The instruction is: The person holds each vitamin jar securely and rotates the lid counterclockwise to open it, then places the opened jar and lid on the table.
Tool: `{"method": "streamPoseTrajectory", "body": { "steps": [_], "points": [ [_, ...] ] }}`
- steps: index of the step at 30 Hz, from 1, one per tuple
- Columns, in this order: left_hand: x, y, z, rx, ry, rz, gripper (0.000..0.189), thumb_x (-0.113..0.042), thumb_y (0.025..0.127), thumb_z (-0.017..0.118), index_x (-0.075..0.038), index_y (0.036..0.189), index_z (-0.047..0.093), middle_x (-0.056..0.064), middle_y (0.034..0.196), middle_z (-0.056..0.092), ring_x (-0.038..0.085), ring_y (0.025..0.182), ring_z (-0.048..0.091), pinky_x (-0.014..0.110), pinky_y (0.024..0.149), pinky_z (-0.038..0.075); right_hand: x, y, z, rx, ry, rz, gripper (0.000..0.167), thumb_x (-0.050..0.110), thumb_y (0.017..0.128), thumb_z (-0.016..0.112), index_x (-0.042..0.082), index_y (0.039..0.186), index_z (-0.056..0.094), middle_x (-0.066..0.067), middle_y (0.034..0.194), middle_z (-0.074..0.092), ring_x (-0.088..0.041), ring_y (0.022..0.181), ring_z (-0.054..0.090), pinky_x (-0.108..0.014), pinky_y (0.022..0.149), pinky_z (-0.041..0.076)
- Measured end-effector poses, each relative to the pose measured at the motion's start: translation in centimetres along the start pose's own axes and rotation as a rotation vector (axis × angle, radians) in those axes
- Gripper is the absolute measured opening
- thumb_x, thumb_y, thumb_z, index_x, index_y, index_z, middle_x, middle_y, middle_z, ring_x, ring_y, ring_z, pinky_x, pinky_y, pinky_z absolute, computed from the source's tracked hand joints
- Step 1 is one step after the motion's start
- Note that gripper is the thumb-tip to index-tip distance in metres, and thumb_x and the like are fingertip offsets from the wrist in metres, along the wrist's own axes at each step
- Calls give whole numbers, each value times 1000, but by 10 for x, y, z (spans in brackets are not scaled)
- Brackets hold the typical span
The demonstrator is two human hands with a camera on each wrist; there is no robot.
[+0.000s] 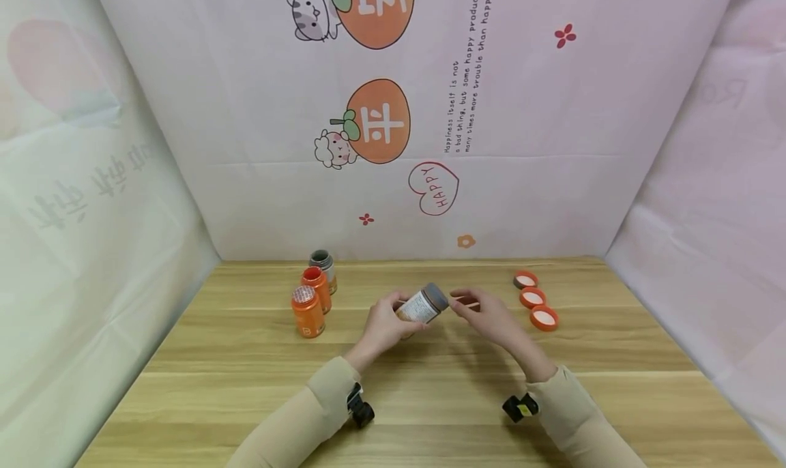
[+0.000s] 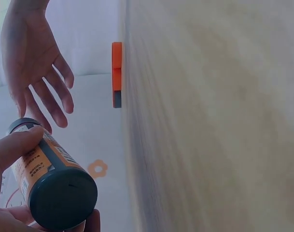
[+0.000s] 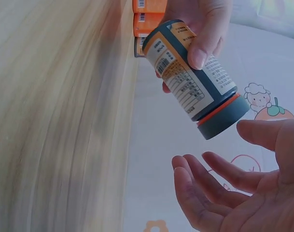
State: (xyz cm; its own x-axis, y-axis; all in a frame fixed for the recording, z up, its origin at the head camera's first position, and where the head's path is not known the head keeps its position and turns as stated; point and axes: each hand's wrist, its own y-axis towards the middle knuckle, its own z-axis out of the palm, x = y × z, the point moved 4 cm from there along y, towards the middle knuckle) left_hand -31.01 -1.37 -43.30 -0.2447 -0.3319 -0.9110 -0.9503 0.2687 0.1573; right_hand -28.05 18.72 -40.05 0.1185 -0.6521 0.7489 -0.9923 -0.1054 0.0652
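My left hand (image 1: 385,326) grips a grey supplement bottle (image 3: 190,72) by its body, above the table. The bottle's label is orange and white, and its grey screw cap (image 3: 224,117) is on, with an orange band showing beneath it. It leans with the capped end up and to the right in the head view. Close beside the cap, my right hand (image 1: 488,316) has its fingers spread and loosely bent, with nothing in them. In the right wrist view the thumb (image 3: 258,133) is right at the cap's edge, the other fingers below it.
On the left of the wooden table (image 1: 424,400) stand uncapped bottles: an orange one (image 1: 308,318) with a foil-like top, another orange one (image 1: 321,292), and a grey one (image 1: 329,275). Three caps (image 1: 544,318) lie in a row at right. Printed cloth (image 1: 522,202) walls the back and sides.
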Motion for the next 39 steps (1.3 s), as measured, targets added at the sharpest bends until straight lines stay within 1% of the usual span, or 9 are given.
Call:
{"method": "streamPoseTrajectory", "body": {
  "steps": [5, 9, 13, 17, 21, 26, 30, 34, 39],
  "points": [
    [0, -6, 0, 24, 11, -21, 54, -20, 66, 86, -11, 113, 62, 11, 106, 66, 19, 86, 60, 28, 65, 52, 4, -1, 2, 10, 52, -3, 44, 35, 96, 54, 8, 130, 55, -17, 120, 61, -27, 102, 63, -40, 78, 56],
    [-4, -10, -1, 26, 33, -2, 53, -21, 65, 86, -12, 111, 63, 10, 105, 67, 17, 85, 60, 27, 65, 51, 9, -1, 4, 18, 70, -16, 48, 42, 95, 53, 9, 129, 55, -16, 121, 61, -26, 101, 63, -39, 78, 56],
    [-6, -13, 1, 36, 34, 19, 50, -18, 65, 87, -10, 109, 64, 11, 102, 67, 17, 83, 60, 27, 63, 50, 14, 0, 7, 30, 79, -19, 51, 48, 93, 53, 10, 127, 56, -14, 121, 61, -25, 101, 62, -39, 77, 56],
    [-7, -15, 2, 49, 43, 30, 48, -15, 65, 86, -11, 107, 64, 9, 100, 67, 16, 83, 60, 27, 64, 50, 17, 1, 11, 43, 75, -18, 50, 49, 93, 53, 11, 126, 58, -13, 121, 61, -23, 99, 61, -40, 76, 55],
    [-8, -18, 3, 52, 72, 46, 48, -16, 65, 86, -13, 107, 64, 6, 100, 67, 14, 84, 59, 26, 67, 50, 17, 2, 14, 52, 66, -18, 50, 49, 92, 54, 11, 125, 58, -12, 118, 62, -22, 97, 60, -39, 75, 55],
    [-11, -21, 3, 59, 101, 74, 47, -17, 66, 86, -12, 106, 64, 5, 100, 67, 14, 83, 59, 27, 68, 50, 17, 1, 17, 62, 69, -28, 51, 51, 91, 54, 11, 123, 59, -11, 115, 63, -23, 98, 60, -37, 73, 55],
    [-14, -24, 3, 58, 115, 91, 47, -17, 65, 87, -10, 105, 64, 5, 99, 67, 14, 83, 59, 27, 69, 49, 16, 0, 20, 73, 76, -24, 49, 51, 91, 54, 12, 121, 60, -10, 110, 64, -21, 95, 60, -37, 72, 55],
    [-18, -27, 4, 62, 123, 105, 47, -17, 64, 87, -10, 105, 65, 5, 99, 67, 14, 82, 59, 27, 68, 49, 16, -1, 21, 77, 62, -22, 49, 49, 92, 53, 9, 119, 61, -11, 104, 65, -18, 88, 60, -39, 71, 55],
    [-20, -29, 4, 69, 133, 117, 46, -18, 65, 87, -12, 105, 65, 4, 98, 67, 13, 80, 58, 26, 66, 48, 17, -2, 23, 68, 21, -24, 48, 48, 93, 53, 6, 114, 62, -9, 93, 65, -15, 77, 59, -36, 65, 54]
  ]
}}
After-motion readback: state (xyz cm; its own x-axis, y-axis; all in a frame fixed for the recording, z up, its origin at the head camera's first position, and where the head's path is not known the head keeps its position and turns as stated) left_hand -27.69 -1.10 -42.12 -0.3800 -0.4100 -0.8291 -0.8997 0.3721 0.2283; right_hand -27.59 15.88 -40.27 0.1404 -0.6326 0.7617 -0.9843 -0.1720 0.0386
